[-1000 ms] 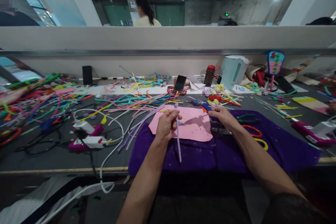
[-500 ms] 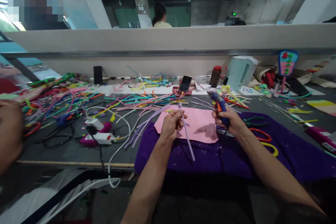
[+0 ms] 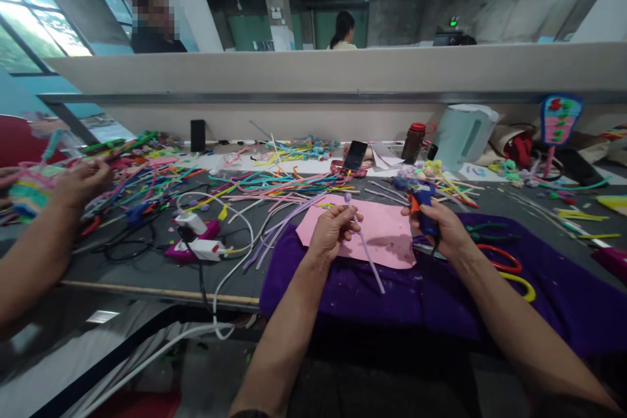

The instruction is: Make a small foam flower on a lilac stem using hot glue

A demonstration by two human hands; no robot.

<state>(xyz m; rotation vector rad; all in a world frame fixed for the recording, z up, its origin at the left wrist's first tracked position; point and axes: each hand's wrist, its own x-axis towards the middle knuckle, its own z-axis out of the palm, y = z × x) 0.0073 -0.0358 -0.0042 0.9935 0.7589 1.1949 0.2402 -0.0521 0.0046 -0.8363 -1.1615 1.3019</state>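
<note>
Left hand (image 3: 334, 233), centre of frame: fingers pinched closed around a lilac pipe cleaner (image 3: 365, 245). The stem is thin, fuzzy and pale purple; it runs from a small rounded knob at its top, just above the fingertips, slanting down and to the right to a free end over the purple cloth (image 3: 392, 294). It looks nearly straight, with no bend visible below the hand.

Right hand (image 3: 443, 228), right of centre: wrapped shut around the handle of a blue glue gun (image 3: 424, 202), with an orange part showing by the fingers. The gun's body rises above the fist; which way its nozzle points I cannot tell.

Both hands hover over a pink foam sheet (image 3: 382, 228), which lies on the upper part of the purple cloth at the near edge of the worktop (image 3: 127, 268).

Lower right of the cloth: red-handled scissors (image 3: 499, 258) and a yellow loop (image 3: 519, 282) just beside them.

Left of the cloth: white power adapters on a magenta base (image 3: 196, 248), with white cable trailing off the worktop's edge.

Middle of frame, behind the hands: a loose sprawl of coloured pipe cleaners (image 3: 264, 186), a propped phone (image 3: 354, 155), a dark bottle with a red cap (image 3: 412, 142) and a pale kettle (image 3: 463, 137).

Far left: another person's hand (image 3: 78, 183) resting among the coloured stems.
</note>
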